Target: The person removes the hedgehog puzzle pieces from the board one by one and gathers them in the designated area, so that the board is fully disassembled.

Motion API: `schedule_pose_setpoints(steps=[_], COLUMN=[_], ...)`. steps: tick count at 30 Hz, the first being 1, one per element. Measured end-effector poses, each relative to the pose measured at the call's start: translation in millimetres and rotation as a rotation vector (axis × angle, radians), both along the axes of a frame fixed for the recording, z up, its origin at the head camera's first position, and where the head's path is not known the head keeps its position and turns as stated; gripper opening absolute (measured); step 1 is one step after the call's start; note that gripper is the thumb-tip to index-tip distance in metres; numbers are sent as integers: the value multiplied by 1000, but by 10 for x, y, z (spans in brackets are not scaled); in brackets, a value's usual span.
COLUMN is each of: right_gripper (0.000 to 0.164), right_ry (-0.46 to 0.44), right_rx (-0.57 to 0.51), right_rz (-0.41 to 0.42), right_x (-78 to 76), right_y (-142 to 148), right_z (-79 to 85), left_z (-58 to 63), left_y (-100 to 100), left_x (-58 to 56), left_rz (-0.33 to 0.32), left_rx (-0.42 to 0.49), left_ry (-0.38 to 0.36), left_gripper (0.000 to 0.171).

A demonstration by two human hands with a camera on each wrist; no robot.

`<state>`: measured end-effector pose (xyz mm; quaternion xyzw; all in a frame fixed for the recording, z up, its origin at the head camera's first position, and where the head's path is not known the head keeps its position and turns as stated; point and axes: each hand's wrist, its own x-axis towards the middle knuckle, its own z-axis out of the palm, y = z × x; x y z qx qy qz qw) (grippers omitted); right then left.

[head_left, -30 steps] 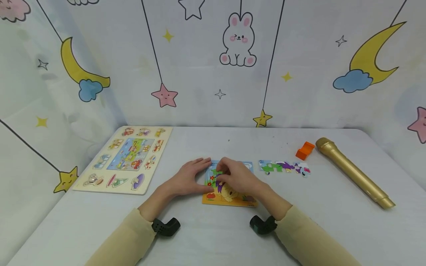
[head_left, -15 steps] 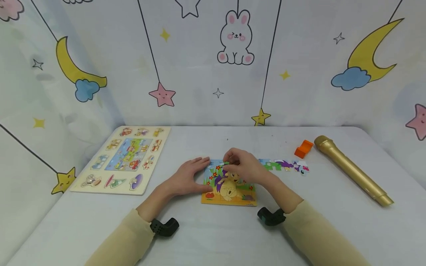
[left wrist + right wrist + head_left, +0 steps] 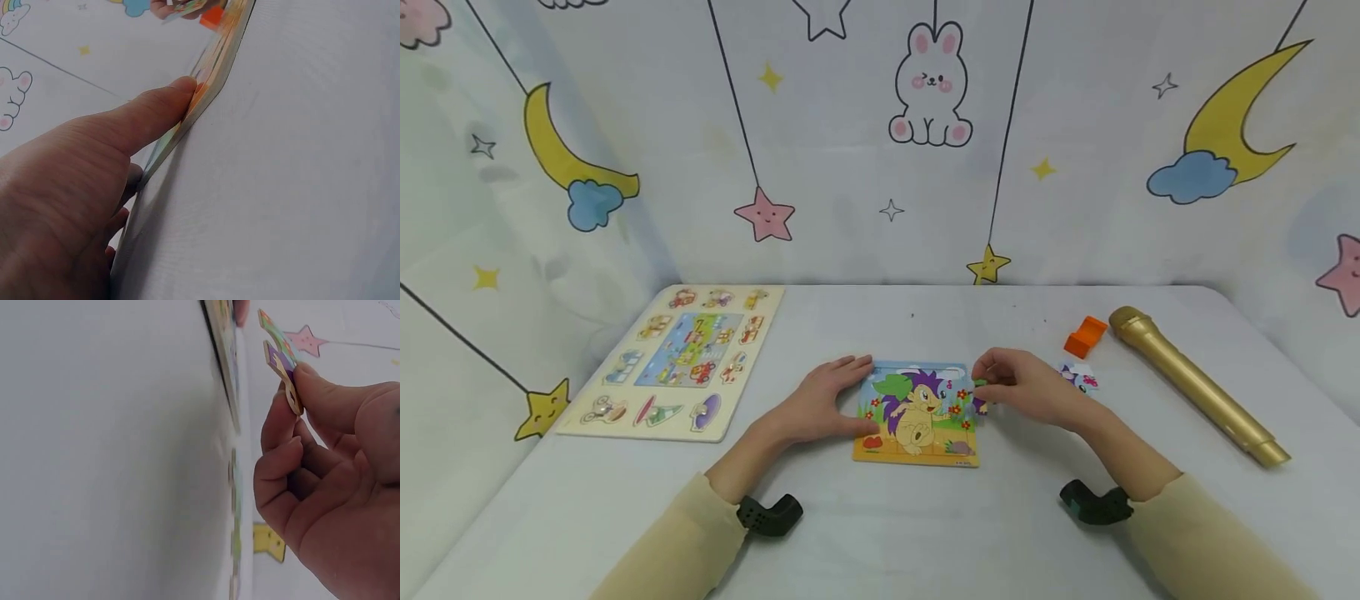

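Note:
In the head view a jigsaw board with a hedgehog picture lies flat at the middle of the table. My left hand rests along its left side, fingers stretched out; the left wrist view has the thumb touching the board's face near the edge. Just off the board's right side, my right hand pinches a puzzle piece between thumb and fingers. The right wrist view shows that piece tilted and raised, with red flowers, purple and tan on it. Other loose pieces lie right of the hand, partly hidden by it.
A wooden puzzle board with vehicle and toy pictures lies at the left. An orange block and a gold microphone lie at the right. A patterned cloth wall rises behind the table.
My right hand has moved right, from over the hedgehog board to beyond its right side, holding a puzzle piece. It now covers part of the loose row. The left hand has stayed put.

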<state>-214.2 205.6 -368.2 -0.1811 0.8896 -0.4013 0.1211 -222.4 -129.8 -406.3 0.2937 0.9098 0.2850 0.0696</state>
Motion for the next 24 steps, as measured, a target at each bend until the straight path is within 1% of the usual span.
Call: schedule_pose_setpoints(steps=[5,10,17,24], right_gripper=[19,19,19,14], right_ry=[-9,1,61,125], right_rx=[16,32,65,122], right_rz=[16,12,-8,-41], right_x=[56,65,45,67], right_y=[222,353,400,370], right_z=[-34,-55,-75,-97], left_z=[-10,-5,1,-12], left_y=[-4,0,-5,-4], left_x=[9,13,15,9], left_rz=[3,6,3,2], left_rx=[3,7,10,6], left_ry=[0,-1,0,5], left_gripper=[90,91,90,90])
